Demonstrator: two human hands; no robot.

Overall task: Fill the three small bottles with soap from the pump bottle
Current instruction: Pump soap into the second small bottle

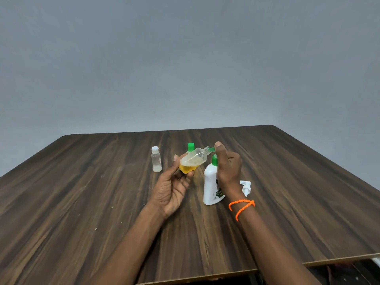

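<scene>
Two hands over dark wood table (82, 202), grey wall (185, 58) behind: left grip (174, 188) round tilted small bottle (193, 159), right grip (228, 163) on pump bottle (211, 188).

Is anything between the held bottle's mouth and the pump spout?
Nothing visible. The left hand holds the small bottle tilted, its open mouth right at the green spout of the pump bottle. The right hand rests on the pump head, beside the gap rather than in it.

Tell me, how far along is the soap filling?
Underway: the left hand tilts a small open bottle with yellow soap at its bottom, while the right hand works the pump bottle. The white-capped bottle looks nearly empty; the green-capped one is mostly hidden.
</scene>
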